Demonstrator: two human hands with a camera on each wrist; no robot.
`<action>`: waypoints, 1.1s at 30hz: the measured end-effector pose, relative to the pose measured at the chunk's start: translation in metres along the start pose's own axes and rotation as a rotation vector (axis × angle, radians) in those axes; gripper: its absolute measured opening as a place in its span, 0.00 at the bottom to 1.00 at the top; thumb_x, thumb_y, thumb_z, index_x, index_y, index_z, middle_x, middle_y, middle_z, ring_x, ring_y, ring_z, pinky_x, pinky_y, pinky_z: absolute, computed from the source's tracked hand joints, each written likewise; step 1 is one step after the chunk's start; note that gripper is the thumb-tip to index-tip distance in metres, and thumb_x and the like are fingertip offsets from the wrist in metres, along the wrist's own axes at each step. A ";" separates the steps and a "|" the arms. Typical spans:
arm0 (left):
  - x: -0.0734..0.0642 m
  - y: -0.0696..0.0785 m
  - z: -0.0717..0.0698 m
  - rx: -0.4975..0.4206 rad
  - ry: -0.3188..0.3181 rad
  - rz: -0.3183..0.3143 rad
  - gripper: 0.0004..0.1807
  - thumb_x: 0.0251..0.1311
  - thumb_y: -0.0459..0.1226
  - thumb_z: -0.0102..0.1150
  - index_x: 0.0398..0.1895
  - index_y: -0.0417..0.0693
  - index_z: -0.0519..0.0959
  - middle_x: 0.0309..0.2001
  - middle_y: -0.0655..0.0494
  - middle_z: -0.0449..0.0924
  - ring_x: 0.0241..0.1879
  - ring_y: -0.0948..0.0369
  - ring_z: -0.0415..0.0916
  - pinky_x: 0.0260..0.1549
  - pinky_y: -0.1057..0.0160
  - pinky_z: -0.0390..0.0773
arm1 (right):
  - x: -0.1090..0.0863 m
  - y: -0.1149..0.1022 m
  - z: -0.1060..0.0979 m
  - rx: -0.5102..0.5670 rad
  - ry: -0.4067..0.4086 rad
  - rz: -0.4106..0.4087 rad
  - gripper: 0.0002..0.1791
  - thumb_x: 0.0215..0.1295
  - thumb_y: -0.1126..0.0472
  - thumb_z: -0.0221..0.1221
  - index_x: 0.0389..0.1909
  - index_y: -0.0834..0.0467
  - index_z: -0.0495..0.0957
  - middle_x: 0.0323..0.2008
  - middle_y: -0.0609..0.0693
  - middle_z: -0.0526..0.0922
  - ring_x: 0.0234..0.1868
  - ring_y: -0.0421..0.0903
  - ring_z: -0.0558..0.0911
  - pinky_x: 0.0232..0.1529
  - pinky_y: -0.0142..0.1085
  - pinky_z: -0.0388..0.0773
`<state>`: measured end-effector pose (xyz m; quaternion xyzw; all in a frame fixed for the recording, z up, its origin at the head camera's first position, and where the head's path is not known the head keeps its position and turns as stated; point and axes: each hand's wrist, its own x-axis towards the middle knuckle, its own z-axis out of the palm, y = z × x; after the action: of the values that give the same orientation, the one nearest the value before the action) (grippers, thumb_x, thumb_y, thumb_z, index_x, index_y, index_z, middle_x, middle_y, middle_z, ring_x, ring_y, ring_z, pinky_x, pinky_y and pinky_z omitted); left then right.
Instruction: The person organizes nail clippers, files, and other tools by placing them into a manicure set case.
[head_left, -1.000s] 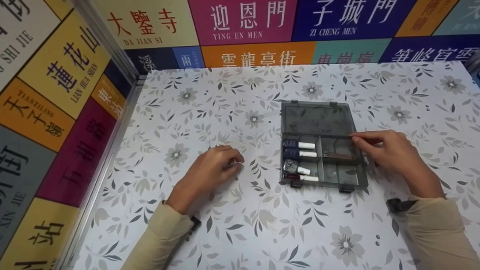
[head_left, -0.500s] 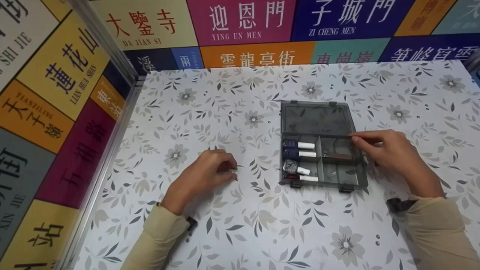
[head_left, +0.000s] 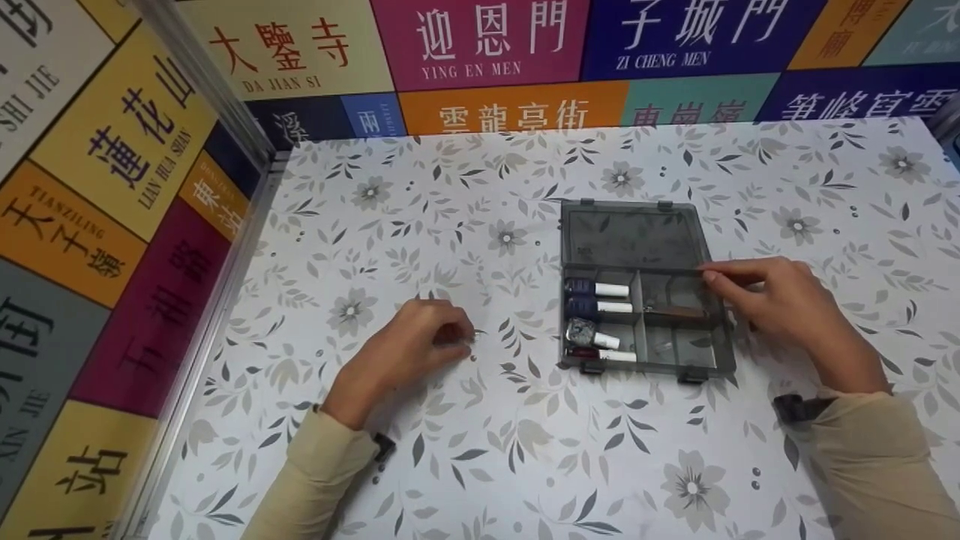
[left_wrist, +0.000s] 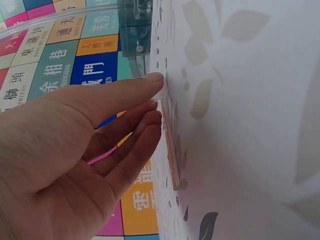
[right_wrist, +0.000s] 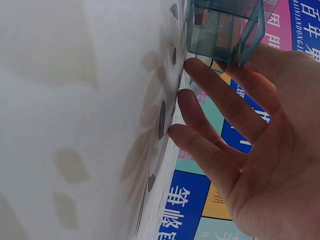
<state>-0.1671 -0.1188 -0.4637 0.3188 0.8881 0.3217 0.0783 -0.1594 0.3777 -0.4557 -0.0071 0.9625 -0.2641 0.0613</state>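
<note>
A smoky translucent compartment box (head_left: 724, 352) lies with its lid (head_left: 630, 236) raised at the back. My right hand (head_left: 787, 311) pinches the box's right rim near the hinge between thumb and forefinger; its other fingers rest beside it, as the right wrist view shows. Nail polish bottles (head_left: 598, 307) fill the left compartments. A flat brown strip (head_left: 679, 312) sits in a right one. My left hand (head_left: 409, 345) is low over the tablecloth, fingers curved. Something small and whitish (left_wrist: 161, 93) shows at its fingertips; whether they grip it is unclear. Past them lies a thin, orange-edged strip (left_wrist: 173, 160).
The table has a white cloth (head_left: 525, 450) printed with grey leaves and flowers. Colourful panels with place names (head_left: 487, 45) rise along its back and left sides. A metal edge (head_left: 202, 322) runs down the left.
Over the last second, my left hand has shifted slightly left and down, its fingertips curving lower. It is nearly still since half a second ago. The right hand and box stay put.
</note>
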 end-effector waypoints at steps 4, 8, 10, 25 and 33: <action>0.000 0.000 0.000 -0.010 0.004 0.018 0.05 0.63 0.32 0.76 0.40 0.47 0.91 0.39 0.54 0.90 0.42 0.58 0.86 0.49 0.58 0.87 | 0.000 0.000 0.000 0.005 0.005 -0.005 0.28 0.78 0.32 0.56 0.66 0.42 0.86 0.61 0.62 0.88 0.58 0.62 0.88 0.31 0.39 0.72; 0.001 0.001 0.000 -0.023 0.003 0.033 0.05 0.62 0.30 0.75 0.40 0.46 0.92 0.39 0.54 0.90 0.40 0.58 0.86 0.45 0.60 0.88 | 0.000 0.000 0.000 0.009 0.011 -0.013 0.28 0.78 0.32 0.57 0.66 0.43 0.86 0.60 0.62 0.89 0.59 0.64 0.88 0.31 0.38 0.73; 0.001 0.002 0.000 -0.023 -0.003 0.035 0.05 0.62 0.30 0.75 0.39 0.46 0.92 0.38 0.54 0.91 0.40 0.59 0.86 0.45 0.61 0.88 | 0.000 -0.001 0.000 0.008 0.014 -0.016 0.27 0.78 0.33 0.57 0.66 0.43 0.86 0.60 0.62 0.89 0.59 0.64 0.88 0.31 0.38 0.73; 0.006 0.011 0.003 -0.028 -0.022 0.088 0.04 0.64 0.34 0.76 0.41 0.46 0.93 0.41 0.56 0.94 0.43 0.62 0.90 0.47 0.64 0.88 | -0.001 -0.002 0.000 0.006 0.045 -0.023 0.26 0.78 0.34 0.58 0.64 0.43 0.87 0.59 0.61 0.89 0.57 0.65 0.89 0.32 0.38 0.74; 0.015 0.019 0.006 -0.005 -0.007 0.187 0.03 0.66 0.32 0.74 0.41 0.45 0.92 0.40 0.55 0.94 0.41 0.60 0.91 0.46 0.64 0.89 | 0.000 -0.002 -0.001 0.010 0.033 -0.017 0.26 0.78 0.34 0.58 0.64 0.43 0.87 0.59 0.62 0.89 0.58 0.65 0.88 0.32 0.38 0.74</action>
<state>-0.1674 -0.0949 -0.4551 0.4011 0.8534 0.3289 0.0517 -0.1592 0.3766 -0.4541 -0.0109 0.9620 -0.2694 0.0433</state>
